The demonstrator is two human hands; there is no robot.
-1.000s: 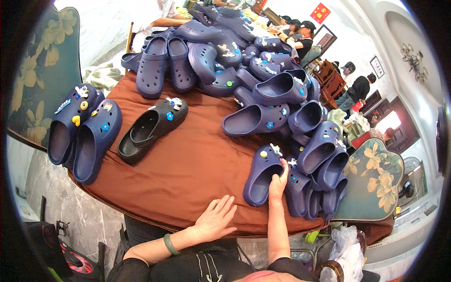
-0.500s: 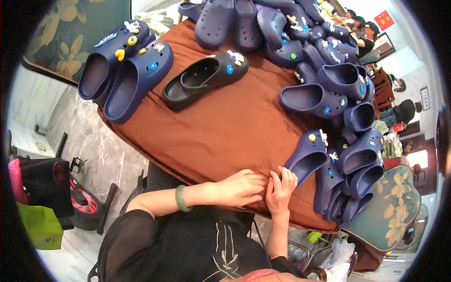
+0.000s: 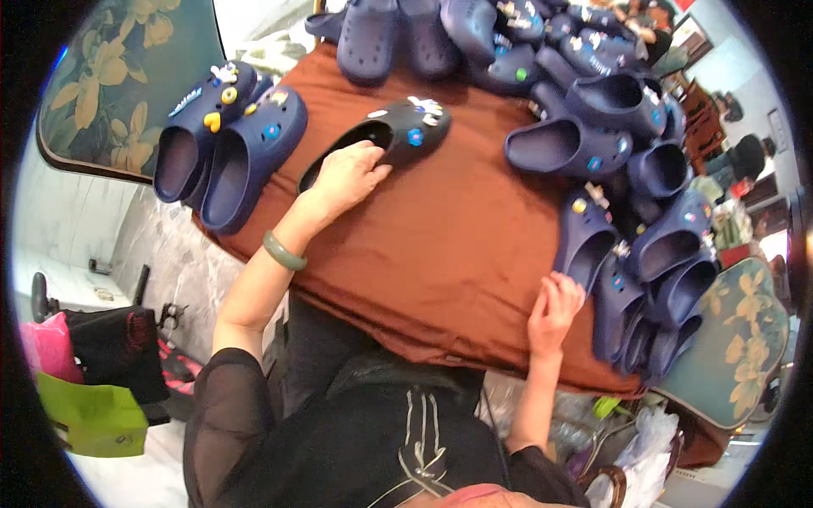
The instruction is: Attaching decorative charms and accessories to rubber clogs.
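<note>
My left hand [image 3: 349, 176] reaches across the brown tablecloth [image 3: 440, 229] and rests its fingers on the heel rim of a black clog [image 3: 398, 135] with small charms on its toe. A green bangle circles that wrist. My right hand [image 3: 555, 309] lies near the table's front edge with fingers spread, touching the heel of a navy clog [image 3: 584, 237] with charms. Neither hand holds anything fully lifted.
A pair of navy clogs [image 3: 224, 140] with colourful charms sits at the table's left corner. Several more navy clogs [image 3: 610, 110] pile along the back and right. Floral chairs [image 3: 737, 339] stand at left and right. Bags [image 3: 89, 415] lie on the floor at left.
My left hand has moved from beside my right hand at the front edge up to the black clog. My right hand stays by the navy clog. The view has shifted closer.
</note>
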